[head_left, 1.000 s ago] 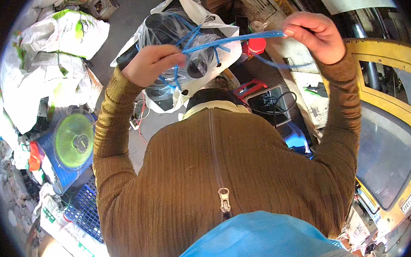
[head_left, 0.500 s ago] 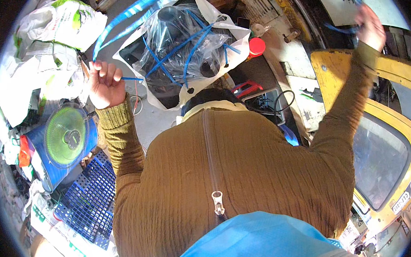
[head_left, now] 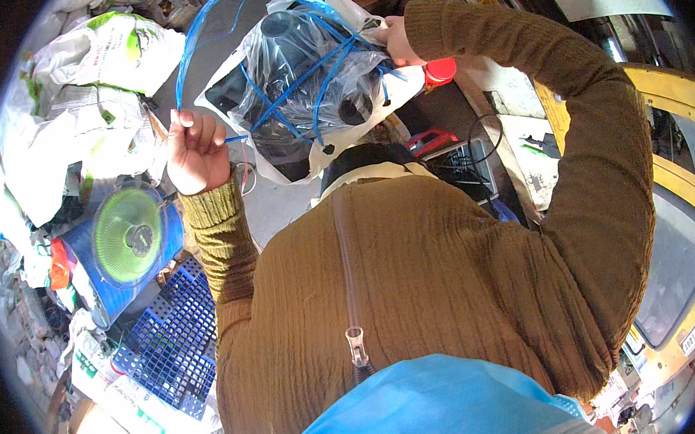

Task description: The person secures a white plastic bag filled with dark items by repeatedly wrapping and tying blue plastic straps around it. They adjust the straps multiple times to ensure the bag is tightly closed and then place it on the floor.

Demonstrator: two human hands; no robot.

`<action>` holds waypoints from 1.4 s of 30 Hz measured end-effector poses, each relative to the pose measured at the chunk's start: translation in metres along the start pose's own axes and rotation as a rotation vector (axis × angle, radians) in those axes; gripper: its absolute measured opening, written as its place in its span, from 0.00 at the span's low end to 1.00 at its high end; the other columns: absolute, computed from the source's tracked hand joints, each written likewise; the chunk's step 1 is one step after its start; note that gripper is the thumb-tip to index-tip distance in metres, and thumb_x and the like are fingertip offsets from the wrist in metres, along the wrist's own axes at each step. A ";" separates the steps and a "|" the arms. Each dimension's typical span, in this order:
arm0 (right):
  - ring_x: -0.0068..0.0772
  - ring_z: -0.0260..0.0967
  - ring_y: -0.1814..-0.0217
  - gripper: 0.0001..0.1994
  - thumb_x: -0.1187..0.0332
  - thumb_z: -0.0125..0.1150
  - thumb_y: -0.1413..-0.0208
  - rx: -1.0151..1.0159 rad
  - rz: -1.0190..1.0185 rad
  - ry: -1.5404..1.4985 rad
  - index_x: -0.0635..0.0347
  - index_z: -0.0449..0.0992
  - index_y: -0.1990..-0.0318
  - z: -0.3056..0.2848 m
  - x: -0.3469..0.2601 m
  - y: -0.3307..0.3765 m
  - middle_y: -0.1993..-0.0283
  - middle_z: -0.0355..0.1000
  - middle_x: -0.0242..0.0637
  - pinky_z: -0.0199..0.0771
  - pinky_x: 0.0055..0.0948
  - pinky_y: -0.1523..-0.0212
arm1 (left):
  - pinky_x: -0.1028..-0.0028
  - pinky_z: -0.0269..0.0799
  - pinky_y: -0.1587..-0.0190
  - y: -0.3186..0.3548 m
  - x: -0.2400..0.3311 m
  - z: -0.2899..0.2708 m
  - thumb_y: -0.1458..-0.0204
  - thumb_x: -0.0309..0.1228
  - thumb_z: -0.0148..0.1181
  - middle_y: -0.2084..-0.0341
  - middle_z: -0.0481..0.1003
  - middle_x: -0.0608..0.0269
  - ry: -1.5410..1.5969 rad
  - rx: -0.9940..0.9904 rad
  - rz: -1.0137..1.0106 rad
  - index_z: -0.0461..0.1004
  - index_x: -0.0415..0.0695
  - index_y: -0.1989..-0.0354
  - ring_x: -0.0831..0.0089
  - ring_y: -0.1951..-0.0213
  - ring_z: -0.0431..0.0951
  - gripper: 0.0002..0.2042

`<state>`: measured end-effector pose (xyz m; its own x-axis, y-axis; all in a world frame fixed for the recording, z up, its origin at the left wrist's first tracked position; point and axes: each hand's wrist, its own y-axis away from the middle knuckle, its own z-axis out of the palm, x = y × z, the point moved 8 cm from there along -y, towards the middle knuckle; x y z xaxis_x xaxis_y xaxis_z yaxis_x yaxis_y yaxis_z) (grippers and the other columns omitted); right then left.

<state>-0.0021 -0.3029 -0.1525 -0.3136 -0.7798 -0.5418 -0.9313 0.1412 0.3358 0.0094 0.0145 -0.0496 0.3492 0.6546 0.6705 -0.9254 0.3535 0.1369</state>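
A white sack, its sides spread, holds black parts under clear plastic film, with a dark round tube end showing. Blue plastic twine crosses over the bundle several times. My left hand, left of the sack, is closed on the twine; one strand runs short to the bundle, and a long loop arches over its far side. My right hand is at the sack's far right edge, fingers curled in against the film and twine. What those fingers grip is hidden.
A red lid is right of the sack. A red-handled tool and a dark cable lie nearer me. On the left are white bags, a green fan and a blue crate. A yellow frame stands right.
My right hand has come in from the far right, where it held the twine out, to the sack's right edge. The left hand stays closed on the twine, shifted slightly.
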 end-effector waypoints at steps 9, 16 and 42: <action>0.31 0.57 0.57 0.06 0.65 0.59 0.74 -0.178 -0.889 0.790 0.47 0.73 0.81 0.011 -0.015 0.052 0.74 0.68 0.24 0.51 0.34 0.58 | 0.79 0.48 0.80 0.008 0.002 -0.006 0.44 0.34 0.43 0.88 0.51 0.73 0.046 0.086 0.005 0.64 0.43 0.75 0.82 0.85 0.49 0.10; 0.30 0.60 0.57 0.08 0.65 0.55 0.64 -0.422 -0.827 0.553 0.46 0.73 0.72 0.018 -0.006 0.052 0.69 0.67 0.28 0.52 0.35 0.52 | 0.80 0.47 0.80 0.006 0.005 0.004 0.44 0.33 0.43 0.88 0.50 0.74 0.056 -0.024 0.001 0.64 0.43 0.77 0.83 0.86 0.47 0.11; 0.34 0.68 0.58 0.19 0.66 0.61 0.74 -0.417 -0.969 0.972 0.53 0.74 0.65 0.028 -0.009 0.068 0.70 0.71 0.34 0.50 0.36 0.46 | 0.79 0.45 0.81 0.001 0.023 -0.027 0.45 0.34 0.45 0.89 0.49 0.75 0.043 0.066 -0.054 0.63 0.44 0.78 0.83 0.86 0.46 0.11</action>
<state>-0.0679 -0.2690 -0.1462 0.8094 -0.5872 -0.0086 -0.5256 -0.7309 0.4354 0.0201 0.0477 -0.0535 0.4038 0.6640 0.6293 -0.9121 0.3456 0.2207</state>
